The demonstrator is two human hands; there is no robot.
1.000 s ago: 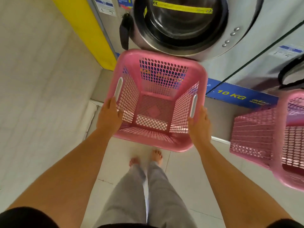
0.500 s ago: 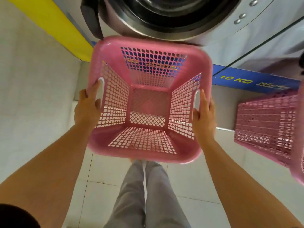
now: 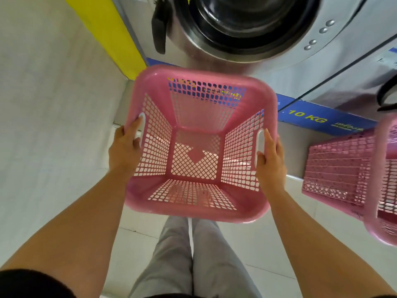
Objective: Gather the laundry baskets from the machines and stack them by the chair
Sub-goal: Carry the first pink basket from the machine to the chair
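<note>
An empty pink plastic laundry basket (image 3: 193,211) with lattice walls hangs in the air in front of me, level, its open top facing up. My left hand (image 3: 123,152) grips its left rim at the white handle slot. My right hand (image 3: 271,162) grips the right rim at the other slot. The basket is held just below the round door of a steel washing machine (image 3: 240,24). A second pink basket (image 3: 343,171) stands at the right edge of the view, partly cut off. No chair is in view.
A yellow panel (image 3: 111,33) and a pale tiled wall (image 3: 43,104) close off the left side. A blue "10 KG" strip (image 3: 318,119) runs along the machine base. My legs in grey trousers (image 3: 189,261) stand on white floor tiles below the basket.
The basket has come up off the floor and closer to me, held in both hands. My feet are now hidden beneath it.
</note>
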